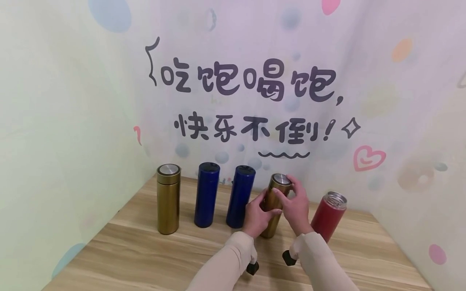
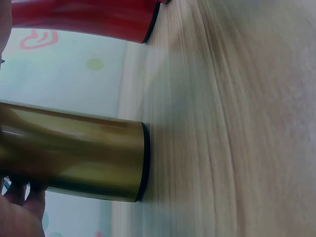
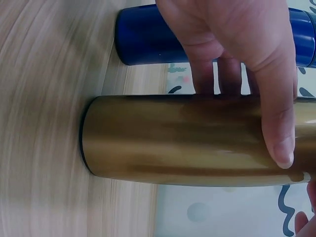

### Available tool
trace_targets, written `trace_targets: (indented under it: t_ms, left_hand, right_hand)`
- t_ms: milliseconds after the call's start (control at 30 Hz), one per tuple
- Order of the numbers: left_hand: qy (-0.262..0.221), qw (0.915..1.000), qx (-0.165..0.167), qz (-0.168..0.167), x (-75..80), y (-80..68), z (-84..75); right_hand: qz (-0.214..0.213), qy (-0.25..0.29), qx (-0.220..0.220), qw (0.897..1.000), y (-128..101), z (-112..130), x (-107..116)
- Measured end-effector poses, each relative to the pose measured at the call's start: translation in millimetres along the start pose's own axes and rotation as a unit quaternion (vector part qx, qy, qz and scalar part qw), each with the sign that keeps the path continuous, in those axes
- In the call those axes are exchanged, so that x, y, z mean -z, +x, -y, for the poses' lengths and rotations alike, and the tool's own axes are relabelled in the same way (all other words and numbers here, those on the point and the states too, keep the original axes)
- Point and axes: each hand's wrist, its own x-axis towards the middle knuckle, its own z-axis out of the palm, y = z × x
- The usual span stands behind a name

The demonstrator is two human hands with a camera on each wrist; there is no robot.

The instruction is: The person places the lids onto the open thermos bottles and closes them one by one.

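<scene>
A gold thermos bottle [image 1: 270, 230] stands upright on the wooden table, its silver-topped lid [image 1: 282, 179] in place. My left hand [image 1: 257, 217] grips the bottle's body from the left, thumb across the front, as the right wrist view also shows. Around the lid and upper part, my right hand [image 1: 296, 206] curls its fingers, with the thumb on the near side. In the left wrist view the base of the gold bottle [image 2: 98, 153] rests on the tabletop. Close by on the right is a red thermos bottle [image 1: 329, 220] with its bare metal mouth uncovered, partly hidden behind my right forearm.
Two blue bottles [image 1: 206, 198] [image 1: 240, 200] stand left of my hands, both capped. Farther left is another capped gold bottle [image 1: 168, 206]. Behind the wooden table [image 1: 145, 262] hangs a printed backdrop [image 1: 233, 101] with large dark characters.
</scene>
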Motion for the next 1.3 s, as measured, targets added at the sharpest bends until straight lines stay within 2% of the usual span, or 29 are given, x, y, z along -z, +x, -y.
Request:
trace_targets:
  t_ms: [333,633,867,1100,1300]
  left_hand:
    - [-0.004,0.9997,0.001,-0.022,-3.4,-0.4,-3.9]
    - [0.010,0.9984,-0.016,-0.053,-10.0,-3.5,-7.6]
    - [0.020,0.9990,0.004,-0.040,-8.3,-5.0,-7.3]
    - [0.028,0.9992,0.011,-0.024,-9.2,-3.9,-5.2]
    - [0.030,0.9989,0.029,-0.021,-4.4,-0.3,-16.7]
  right_hand:
    - [-0.028,-0.006,0.003,1.000,-1,6,-4]
    - [-0.057,-0.013,-0.003,0.998,-5,6,-6]
    - [-0.067,0.020,-0.013,0.997,-8,4,-11]
    - [-0.045,0.030,0.001,0.999,-11,3,-10]
    - [-0.001,0.017,-0.029,0.999,-15,1,-2]
